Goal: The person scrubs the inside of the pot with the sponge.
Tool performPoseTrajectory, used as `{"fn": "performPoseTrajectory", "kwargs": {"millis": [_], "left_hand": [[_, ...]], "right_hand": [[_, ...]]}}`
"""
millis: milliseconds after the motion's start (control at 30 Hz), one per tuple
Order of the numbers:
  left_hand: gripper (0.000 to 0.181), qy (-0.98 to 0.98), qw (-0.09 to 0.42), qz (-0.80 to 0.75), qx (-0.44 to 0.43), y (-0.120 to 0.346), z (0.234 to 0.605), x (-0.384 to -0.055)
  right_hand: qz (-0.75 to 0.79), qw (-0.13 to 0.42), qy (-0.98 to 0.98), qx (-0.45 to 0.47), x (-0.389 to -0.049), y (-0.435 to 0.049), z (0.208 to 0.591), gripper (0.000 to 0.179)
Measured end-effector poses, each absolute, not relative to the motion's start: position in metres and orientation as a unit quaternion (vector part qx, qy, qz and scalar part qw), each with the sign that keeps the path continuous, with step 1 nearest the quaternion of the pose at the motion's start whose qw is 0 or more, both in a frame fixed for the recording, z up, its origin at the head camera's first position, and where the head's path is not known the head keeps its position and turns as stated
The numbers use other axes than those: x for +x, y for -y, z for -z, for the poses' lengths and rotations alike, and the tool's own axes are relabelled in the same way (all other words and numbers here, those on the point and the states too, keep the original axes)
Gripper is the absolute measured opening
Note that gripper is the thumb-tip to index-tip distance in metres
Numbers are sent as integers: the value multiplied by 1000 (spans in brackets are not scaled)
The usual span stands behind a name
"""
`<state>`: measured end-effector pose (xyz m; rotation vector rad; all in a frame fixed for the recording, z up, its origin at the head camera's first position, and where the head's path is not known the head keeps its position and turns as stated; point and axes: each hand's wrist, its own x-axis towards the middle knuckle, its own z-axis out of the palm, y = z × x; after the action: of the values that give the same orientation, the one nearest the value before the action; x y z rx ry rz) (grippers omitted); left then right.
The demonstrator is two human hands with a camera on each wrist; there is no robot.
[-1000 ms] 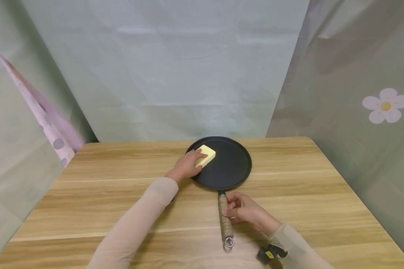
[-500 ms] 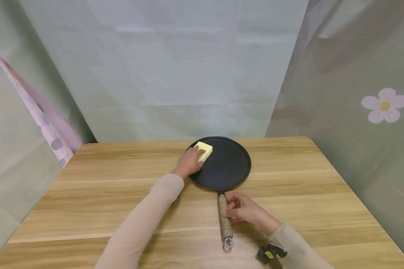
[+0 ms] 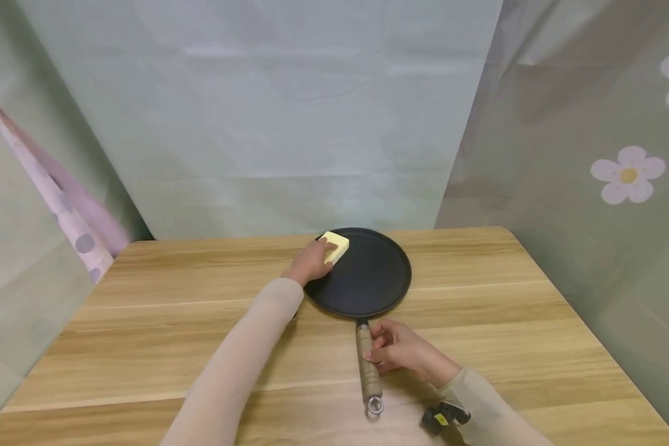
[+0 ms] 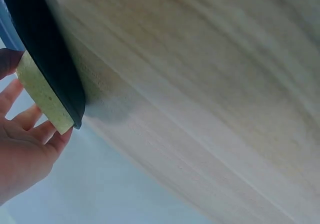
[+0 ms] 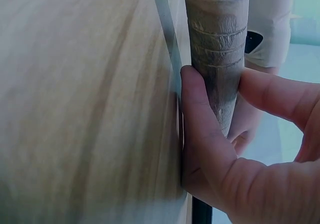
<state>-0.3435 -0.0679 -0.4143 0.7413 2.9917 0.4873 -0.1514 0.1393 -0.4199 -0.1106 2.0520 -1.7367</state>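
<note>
We see the left hand [image 3: 310,262] gripping a yellow sponge [image 3: 335,246] at the upper left rim of the black pan [image 3: 362,275], which sits just above the middle of the head view. The right hand [image 3: 399,350] pinches the wooden handle [image 3: 365,362] between thumb and fingers, below the pan. The pan lies close to the far edge of the table [image 3: 145,322], just short of the backdrop; bare wood spreads wide to the left and right of it and toward the bottom of the frame. The left wrist view adds that the sponge [image 4: 44,96] overhangs the pan's rim [image 4: 47,54], fingers [image 4: 30,118] curled behind it. The right wrist view shows the thumb [image 5: 200,134] pressed along the grooved handle [image 5: 217,49], which the head view hides.
</note>
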Motion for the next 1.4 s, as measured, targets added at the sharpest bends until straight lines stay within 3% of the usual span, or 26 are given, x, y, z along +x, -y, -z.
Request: {"fn": "performPoseTrajectory", "kwargs": {"millis": [433, 1400], "left_hand": [[49, -954, 32, -159, 253, 60, 409, -353], [57, -980, 59, -95, 167, -10, 416, -346]], "right_hand": [[643, 220, -732, -43, -152, -137, 421, 36], [636, 223, -737, -52, -153, -138, 421, 34]]}}
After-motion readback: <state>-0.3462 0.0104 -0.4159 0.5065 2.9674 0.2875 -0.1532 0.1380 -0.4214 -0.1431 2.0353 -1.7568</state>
